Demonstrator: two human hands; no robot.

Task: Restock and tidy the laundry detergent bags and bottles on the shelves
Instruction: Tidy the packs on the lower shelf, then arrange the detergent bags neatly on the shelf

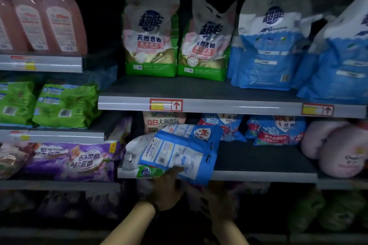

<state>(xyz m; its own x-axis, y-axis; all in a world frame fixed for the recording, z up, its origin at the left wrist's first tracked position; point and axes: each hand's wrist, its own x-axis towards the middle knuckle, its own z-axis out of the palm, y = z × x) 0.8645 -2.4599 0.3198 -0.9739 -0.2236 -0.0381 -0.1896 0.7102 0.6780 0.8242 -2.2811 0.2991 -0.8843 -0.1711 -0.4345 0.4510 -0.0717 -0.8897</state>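
Note:
A blue and white detergent bag (180,150) lies flat and tilted on the front of the lower middle shelf (258,176), hanging over its edge. My left hand (169,187) grips its lower edge, thumb on top. My right hand (215,199) is under the bag's right corner, dim and partly hidden. Beneath the bag lies a white and green bag (139,169). On the upper shelf (229,105) stand two green and white bags (151,34) (207,43) and two blue bags (268,45) (342,61).
Pink bottles (45,18) stand at upper left, green packs (63,105) below them, purple bags (75,159) lower. Behind the held bag are a beige pack (163,120) and blue packs (276,131). Pink bags (336,149) sit at right. The bottom shelf is dark.

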